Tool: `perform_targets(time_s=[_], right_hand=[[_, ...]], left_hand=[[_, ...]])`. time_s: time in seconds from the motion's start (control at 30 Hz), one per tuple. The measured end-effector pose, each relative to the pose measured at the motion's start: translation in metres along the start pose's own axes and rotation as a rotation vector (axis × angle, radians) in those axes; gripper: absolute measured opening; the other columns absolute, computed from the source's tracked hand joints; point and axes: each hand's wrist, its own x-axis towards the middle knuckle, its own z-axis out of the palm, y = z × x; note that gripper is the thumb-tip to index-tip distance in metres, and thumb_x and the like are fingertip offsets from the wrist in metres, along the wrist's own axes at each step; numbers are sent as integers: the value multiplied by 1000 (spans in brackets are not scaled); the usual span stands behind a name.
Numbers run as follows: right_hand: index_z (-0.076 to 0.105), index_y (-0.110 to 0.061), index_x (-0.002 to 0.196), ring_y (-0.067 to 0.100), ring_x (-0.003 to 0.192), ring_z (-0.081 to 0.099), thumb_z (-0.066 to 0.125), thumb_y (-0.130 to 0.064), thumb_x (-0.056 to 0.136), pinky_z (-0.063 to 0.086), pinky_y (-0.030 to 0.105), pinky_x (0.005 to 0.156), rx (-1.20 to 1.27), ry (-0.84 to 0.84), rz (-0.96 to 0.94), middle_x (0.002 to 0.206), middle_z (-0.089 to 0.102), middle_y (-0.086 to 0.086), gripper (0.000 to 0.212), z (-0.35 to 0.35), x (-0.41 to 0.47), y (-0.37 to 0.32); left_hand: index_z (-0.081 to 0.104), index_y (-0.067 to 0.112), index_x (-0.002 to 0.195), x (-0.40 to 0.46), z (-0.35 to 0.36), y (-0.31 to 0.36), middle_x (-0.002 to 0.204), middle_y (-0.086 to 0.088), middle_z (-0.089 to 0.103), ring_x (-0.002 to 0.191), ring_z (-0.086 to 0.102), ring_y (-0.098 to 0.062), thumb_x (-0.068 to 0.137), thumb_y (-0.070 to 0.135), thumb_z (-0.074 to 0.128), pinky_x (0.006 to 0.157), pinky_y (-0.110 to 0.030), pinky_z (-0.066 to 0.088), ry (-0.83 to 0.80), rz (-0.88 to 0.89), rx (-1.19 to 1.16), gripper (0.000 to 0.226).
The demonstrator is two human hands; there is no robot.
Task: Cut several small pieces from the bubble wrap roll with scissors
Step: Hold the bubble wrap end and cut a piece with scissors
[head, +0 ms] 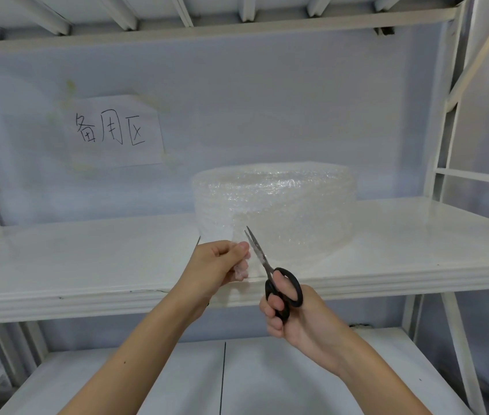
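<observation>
**Cutting a piece from the loose end of the roll**

While the bubble wrap roll point(273, 211) stands on end on the white shelf point(87, 265), toward the middle-right of its surface, a loose flap of wrap is drawn forward from its front face toward the shelf's near edge. Left hand point(222, 266): thumb and fingers point(241, 250) pinch the free edge of the flap and hold it out from the roll. Right hand point(289, 313): fingers curled through the black handles of the scissors point(270, 271), gripping them. Blades point up and slightly left, their tips just in front of the roll's lower wall and immediately right of the left fingertips; they stand nearly closed, with only a narrow gap visible at the tips. Whether the flap lies between the blades cannot be told, since the wrap is transparent against the white surface.

Judged step: a cut through the flap is in progress or just closing. No separate cut piece can be made out on the shelf. The next move would call for keeping the flap taut with the left hand, reopening the blades, and advancing them across the flap while clearing the nearby fingertips. A handwritten paper sign point(114, 130) hangs on the back wall.
</observation>
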Motion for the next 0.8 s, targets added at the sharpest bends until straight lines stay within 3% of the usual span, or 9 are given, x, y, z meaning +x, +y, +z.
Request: perform_targets(time_s=[0.2, 0.43, 0.6, 0.8], right_hand=[[44, -16, 56, 16, 51, 34, 63, -43, 78, 28, 26, 52, -7, 18, 8, 62, 39, 4, 39, 3, 1, 3], [47, -15, 58, 17, 51, 38, 67, -50, 74, 31, 26, 54, 54, -18, 4, 62, 45, 4, 44, 3, 5, 3], [45, -15, 58, 17, 51, 36, 64, -47, 77, 31, 26, 53, 21, 15, 1, 61, 43, 4, 42, 4, 6, 0], [42, -13, 57, 15, 48, 34, 65, -42, 77, 29, 24, 49, 0, 31, -6, 61, 40, 5, 42, 4, 4, -3]], left_hand=[[62, 10, 63, -2, -2, 1, 63, -3, 53, 55, 54, -13, 96, 21, 61, 62, -20, 52, 17, 0, -3, 34], [65, 7, 70, -3, -4, 3, 57, -2, 55, 56, 53, -12, 97, 22, 60, 64, -21, 51, 3, 1, 28, 31], [62, 19, 53, -5, -3, 4, 55, -1, 53, 58, 52, -16, 96, 21, 60, 63, -20, 51, -5, -9, 20, 43], [64, 7, 70, -4, -2, 5, 62, -7, 53, 57, 53, -16, 96, 21, 60, 61, -19, 51, -1, -7, -3, 30]])
